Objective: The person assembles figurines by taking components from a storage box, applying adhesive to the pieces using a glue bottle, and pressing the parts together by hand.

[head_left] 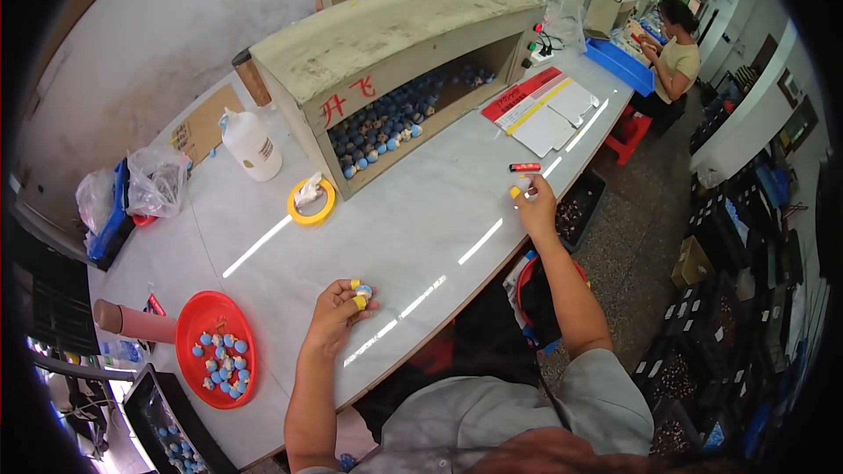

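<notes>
My left hand point(338, 312), with yellow covers on its fingertips, pinches a small blue-and-white figure point(363, 291) just over the table. Farther right, my right hand point(536, 209) also wears yellow fingertip covers. Its fingers are closed together near a small whitish bit point(524, 183); what they grip is too small to make out. Just beyond those fingers lies a short red tube point(525, 167). Left of my left hand, a red bowl point(182, 347) holds several similar blue-and-white pieces point(225, 363).
A beige open-fronted box machine point(386, 31) full of blue pieces stands at the back. Yellow tape point(324, 213), a white bottle point(252, 146), a pink flask point(145, 323), a black bin point(162, 417) and papers point(544, 114) surround the work area. Another person point(680, 53) sits far right.
</notes>
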Demonstrator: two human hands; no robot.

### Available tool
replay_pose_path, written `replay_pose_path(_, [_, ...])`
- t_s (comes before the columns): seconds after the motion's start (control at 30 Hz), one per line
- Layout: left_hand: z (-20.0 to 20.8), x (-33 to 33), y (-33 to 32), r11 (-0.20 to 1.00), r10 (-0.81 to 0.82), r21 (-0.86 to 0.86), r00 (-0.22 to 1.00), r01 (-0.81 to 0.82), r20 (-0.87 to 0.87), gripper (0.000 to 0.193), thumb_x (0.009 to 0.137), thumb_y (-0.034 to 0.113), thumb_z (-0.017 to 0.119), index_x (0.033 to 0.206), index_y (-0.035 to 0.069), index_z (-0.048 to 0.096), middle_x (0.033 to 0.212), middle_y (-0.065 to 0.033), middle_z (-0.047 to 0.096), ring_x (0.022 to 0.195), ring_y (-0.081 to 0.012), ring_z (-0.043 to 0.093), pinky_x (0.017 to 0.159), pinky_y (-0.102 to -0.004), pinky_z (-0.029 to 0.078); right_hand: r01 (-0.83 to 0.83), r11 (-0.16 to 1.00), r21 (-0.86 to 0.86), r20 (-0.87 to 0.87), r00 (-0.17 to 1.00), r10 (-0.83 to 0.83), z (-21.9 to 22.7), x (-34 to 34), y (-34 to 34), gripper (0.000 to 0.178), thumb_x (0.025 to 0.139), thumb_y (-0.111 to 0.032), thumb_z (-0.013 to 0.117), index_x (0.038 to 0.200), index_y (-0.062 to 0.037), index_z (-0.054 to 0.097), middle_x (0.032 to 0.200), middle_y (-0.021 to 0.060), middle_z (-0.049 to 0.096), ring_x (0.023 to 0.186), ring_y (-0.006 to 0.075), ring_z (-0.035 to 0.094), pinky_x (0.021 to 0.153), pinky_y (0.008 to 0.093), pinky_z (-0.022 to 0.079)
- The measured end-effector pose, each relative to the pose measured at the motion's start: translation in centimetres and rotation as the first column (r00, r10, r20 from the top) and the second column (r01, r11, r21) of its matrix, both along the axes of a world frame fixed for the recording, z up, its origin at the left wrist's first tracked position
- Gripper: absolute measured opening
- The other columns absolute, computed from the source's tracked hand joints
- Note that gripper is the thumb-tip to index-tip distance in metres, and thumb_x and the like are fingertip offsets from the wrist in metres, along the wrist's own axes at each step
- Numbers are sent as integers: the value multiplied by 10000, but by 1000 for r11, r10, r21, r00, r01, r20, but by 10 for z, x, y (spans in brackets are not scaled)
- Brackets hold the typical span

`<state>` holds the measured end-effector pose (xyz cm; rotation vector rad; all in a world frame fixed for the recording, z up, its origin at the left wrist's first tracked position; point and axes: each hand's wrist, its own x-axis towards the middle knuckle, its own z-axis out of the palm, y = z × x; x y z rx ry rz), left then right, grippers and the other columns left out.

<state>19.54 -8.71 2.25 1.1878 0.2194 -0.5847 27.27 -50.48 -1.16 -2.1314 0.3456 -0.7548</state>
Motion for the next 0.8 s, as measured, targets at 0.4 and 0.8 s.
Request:
replay_pose_path(0.4, [2,8,-1,994,43,-98,999,-39,34,297,874,-23,599,1160,-4,521,1079,-157,642,904,-223,678,784,-274,574,145,970,-196,364,929,-66,17,-1,25,267,800,-40,658,1045,-31,552,982,136,559,910,298,549,780,391,443])
replay_pose_path(0.8, [-12,2,4,989,18,-145,1000,-16,10,311,882,-25,606,1176,-28,504,1118,-179,625,932,-259,675,804,-312,576,-184,839,-512,-187,977,100,43,252,92,341,753,-52,619,1093,-80,622,1064,156,615,1006,356,593,836,423,501])
